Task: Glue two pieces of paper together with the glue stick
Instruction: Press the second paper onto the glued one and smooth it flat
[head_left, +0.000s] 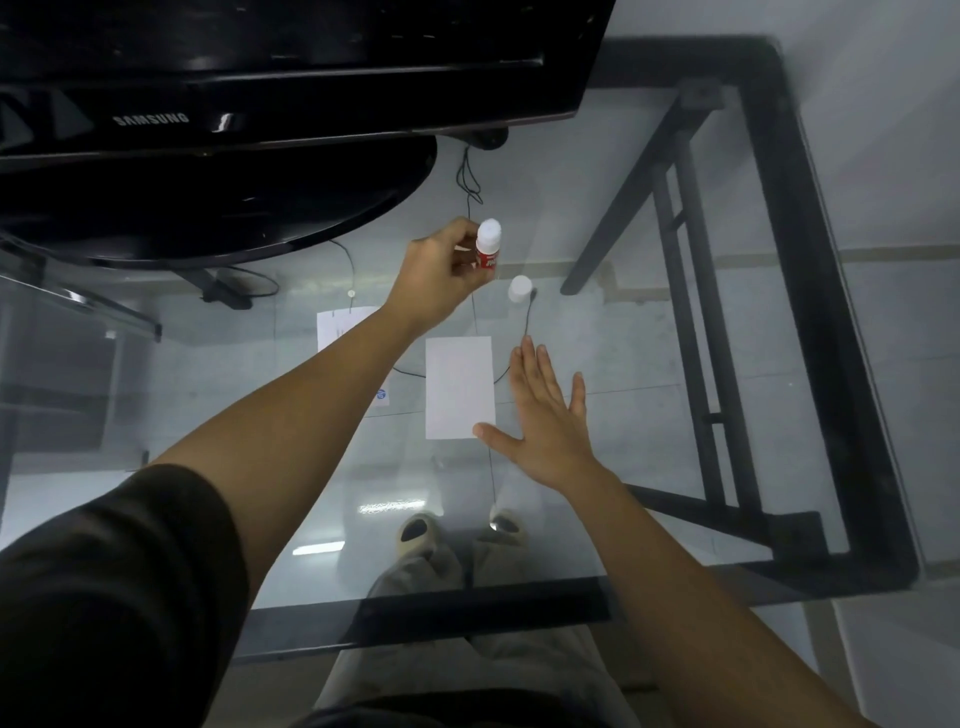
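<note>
My left hand (441, 270) grips a glue stick (488, 247) with a white top and red label, held upright above the glass table. A small white cap (520, 289) stands on the glass just right of it. A white paper (458, 387) lies flat in the middle of the table. A second paper (340, 325) with print lies to its left, partly hidden under my left forearm. My right hand (545, 415) is flat and spread on the glass right of the white paper, its thumb touching the paper's lower right corner.
A black Samsung monitor (260, 104) with its round stand fills the far left. The glass table (675, 364) has a black frame (831, 312) along the right and near edges. Thin cables run under the glass. My legs and shoes show below.
</note>
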